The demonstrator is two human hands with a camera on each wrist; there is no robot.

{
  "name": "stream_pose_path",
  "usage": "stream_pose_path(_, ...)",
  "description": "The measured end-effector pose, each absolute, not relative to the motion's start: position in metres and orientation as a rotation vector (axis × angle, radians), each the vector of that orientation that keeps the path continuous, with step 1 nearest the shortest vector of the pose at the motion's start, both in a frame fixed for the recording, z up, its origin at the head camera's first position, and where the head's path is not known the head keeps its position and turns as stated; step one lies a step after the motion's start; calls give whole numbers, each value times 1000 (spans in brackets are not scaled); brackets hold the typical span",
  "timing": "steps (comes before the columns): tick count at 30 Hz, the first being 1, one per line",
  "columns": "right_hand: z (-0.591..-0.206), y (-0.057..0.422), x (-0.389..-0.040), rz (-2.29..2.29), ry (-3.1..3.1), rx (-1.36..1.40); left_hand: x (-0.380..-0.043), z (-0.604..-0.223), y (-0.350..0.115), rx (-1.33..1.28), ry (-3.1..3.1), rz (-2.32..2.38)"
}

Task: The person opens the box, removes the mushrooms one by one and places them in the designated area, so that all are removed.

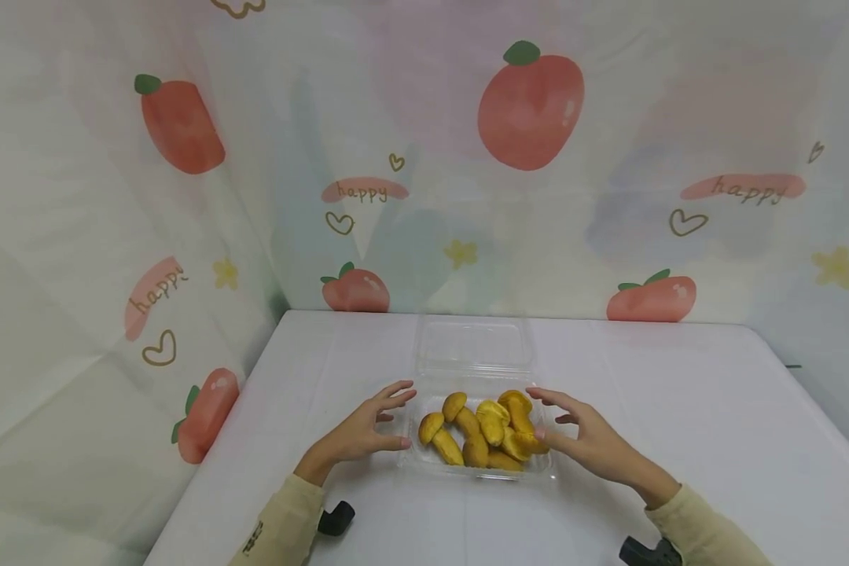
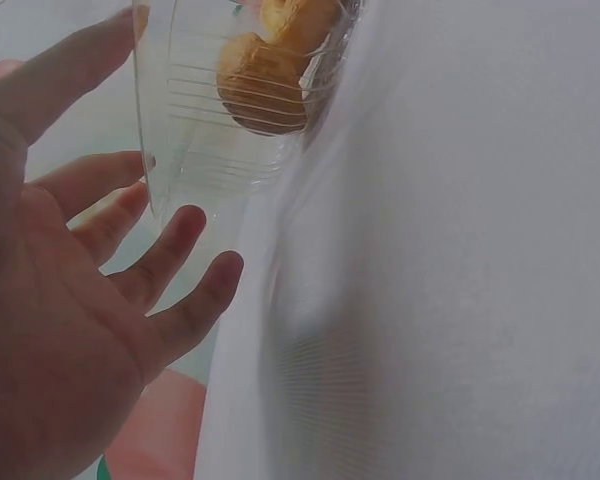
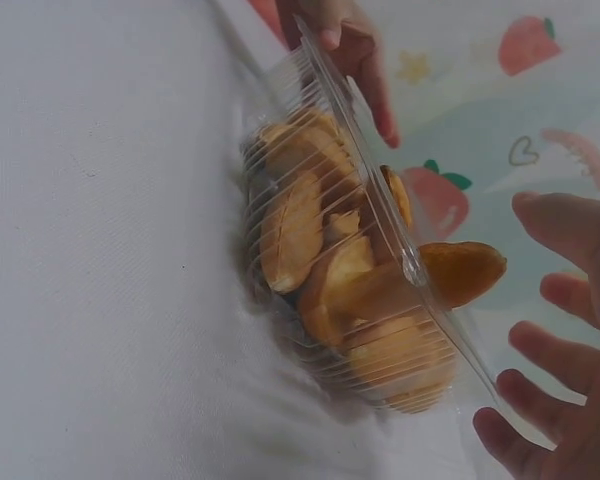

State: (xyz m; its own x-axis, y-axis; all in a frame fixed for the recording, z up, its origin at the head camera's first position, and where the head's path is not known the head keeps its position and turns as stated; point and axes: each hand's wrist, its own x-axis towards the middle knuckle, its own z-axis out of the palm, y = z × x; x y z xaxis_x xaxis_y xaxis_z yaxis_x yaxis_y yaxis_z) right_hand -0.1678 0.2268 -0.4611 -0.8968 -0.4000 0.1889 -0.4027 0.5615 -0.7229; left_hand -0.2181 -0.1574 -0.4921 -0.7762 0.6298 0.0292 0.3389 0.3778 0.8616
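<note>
A clear plastic box [image 1: 477, 475] stands on the table with its hinged lid [image 1: 475, 344] folded back, away from me. Several yellow-brown mushrooms [image 1: 492, 423] lie in it, and one [image 3: 464, 272] sticks up past the rim in the right wrist view. On the box's left side is my left hand [image 1: 359, 428], fingers spread, thumb and fingertips at the rim. My right hand [image 1: 597, 446] is at the opposite side, its fingers loosely extended beside the box. The right wrist view shows a gap between these fingers [image 3: 545, 358] and most of the box wall. Neither hand grips anything.
A white-covered table [image 1: 679, 409] lies under the box. Behind it and to the left hangs a pale cloth [image 1: 424, 118] printed with fruit and hearts. Dark wrist devices [image 1: 336, 519] sit by the sleeves.
</note>
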Motion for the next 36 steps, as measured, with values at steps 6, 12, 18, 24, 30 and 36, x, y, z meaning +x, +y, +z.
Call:
stream_pose_path(6,-463,227,-166,1225,-2758,711,-218,-490,-157,828,2334,1345)
stream_pose_path(12,-462,226,-167,1230,-2736,731,-219,-486,-157,848,2351,1320)
stream_pose_path(18,-461,225,-166,1279,-2739,753,-219,-484,-158,874,2373,1290)
stream_pose_path(24,-458,224,-164,1258,-2752,780,-220,-487,-159,856,2371,1281)
stream_pose_path(30,-455,228,-162,1200,-2787,831,-221,-488,-159,859,2362,1289)
stream_pose_path(36,-455,230,-162,1176,-2847,885,-220,-488,-157,853,2360,1287)
